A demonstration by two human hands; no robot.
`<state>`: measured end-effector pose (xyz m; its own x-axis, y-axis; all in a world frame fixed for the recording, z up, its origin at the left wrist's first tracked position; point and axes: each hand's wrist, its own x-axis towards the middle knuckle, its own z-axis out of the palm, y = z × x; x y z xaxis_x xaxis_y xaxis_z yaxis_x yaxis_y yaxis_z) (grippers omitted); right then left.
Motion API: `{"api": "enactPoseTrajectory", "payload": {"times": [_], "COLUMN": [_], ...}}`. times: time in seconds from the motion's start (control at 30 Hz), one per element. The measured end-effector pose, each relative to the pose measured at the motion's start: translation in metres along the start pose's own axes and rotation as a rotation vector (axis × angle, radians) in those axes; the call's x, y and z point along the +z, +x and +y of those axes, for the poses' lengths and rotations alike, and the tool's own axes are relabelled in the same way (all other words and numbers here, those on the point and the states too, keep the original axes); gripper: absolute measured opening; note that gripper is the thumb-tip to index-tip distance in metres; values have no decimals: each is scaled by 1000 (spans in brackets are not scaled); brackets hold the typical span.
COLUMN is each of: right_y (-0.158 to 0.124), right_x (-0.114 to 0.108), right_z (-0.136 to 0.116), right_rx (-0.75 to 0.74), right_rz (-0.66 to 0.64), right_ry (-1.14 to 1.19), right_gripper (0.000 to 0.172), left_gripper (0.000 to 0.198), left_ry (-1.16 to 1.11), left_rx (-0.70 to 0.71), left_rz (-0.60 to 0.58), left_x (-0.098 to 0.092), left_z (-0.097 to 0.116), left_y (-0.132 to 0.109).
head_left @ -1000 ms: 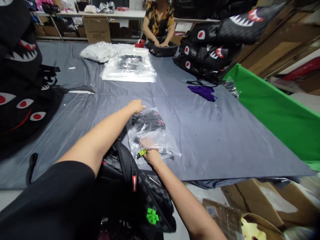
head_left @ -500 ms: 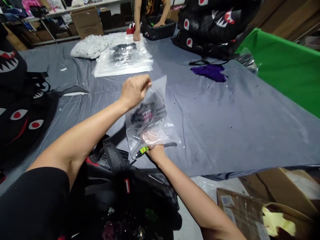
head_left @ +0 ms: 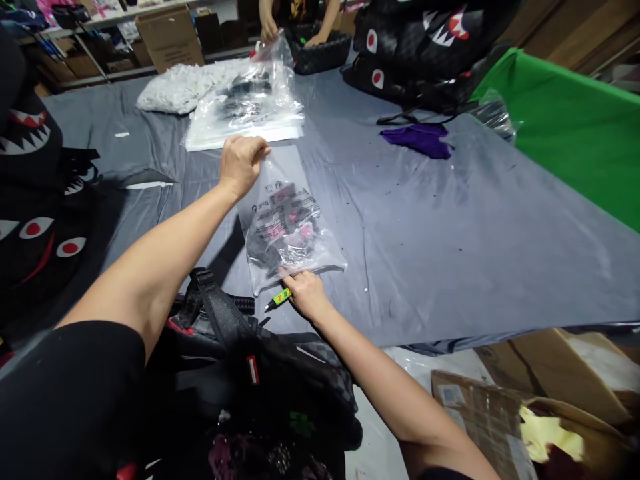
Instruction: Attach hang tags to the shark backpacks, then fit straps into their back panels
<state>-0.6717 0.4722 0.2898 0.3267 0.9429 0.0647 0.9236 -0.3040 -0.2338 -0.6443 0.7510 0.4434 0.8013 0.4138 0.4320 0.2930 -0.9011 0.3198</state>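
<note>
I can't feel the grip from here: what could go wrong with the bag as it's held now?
1. The left hand pinches only a top corner of the bag; the thin film might slip out or stretch.
2. The right hand holds a marker and the bag's lower edge together, so either could slip.
3. The backpack lies just below the bag; its straps might snag it.

Black short sleeve [head_left: 75, 400] at seven o'clock; forearms bare; left hand [head_left: 243, 163] and right hand [head_left: 306, 293] ungloved.
</note>
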Motion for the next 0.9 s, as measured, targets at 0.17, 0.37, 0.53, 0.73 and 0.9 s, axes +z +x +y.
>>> {"api": "enactPoseTrajectory", "payload": {"times": [0.17, 0.37, 0.53, 0.73, 0.9], "right_y": [-4, -28, -39, -51, -61], "right_x": [-7, -31, -64, -95, -111], "right_z": [-2, 5, -17, -65, -92], "right_rx": [-25, 279, 537, 425, 357], "right_rz": [142, 356, 346, 336, 456], "right_ry": [93, 834, 1409, 1490, 1213], "right_gripper": [45, 21, 32, 33, 27], "left_gripper": [50, 55, 52, 49, 40], "left_ry": [113, 94, 545, 368, -140], "left_rx": [-291, -54, 8, -117, -32], "left_rz": [-152, -311, -160, -578, -187], "left_x": [-13, -110, -183, -157, -180], "left_z": [-12, -21, -59, -73, -16], "left_y": [-5, -41, -112, -167, -221]}}
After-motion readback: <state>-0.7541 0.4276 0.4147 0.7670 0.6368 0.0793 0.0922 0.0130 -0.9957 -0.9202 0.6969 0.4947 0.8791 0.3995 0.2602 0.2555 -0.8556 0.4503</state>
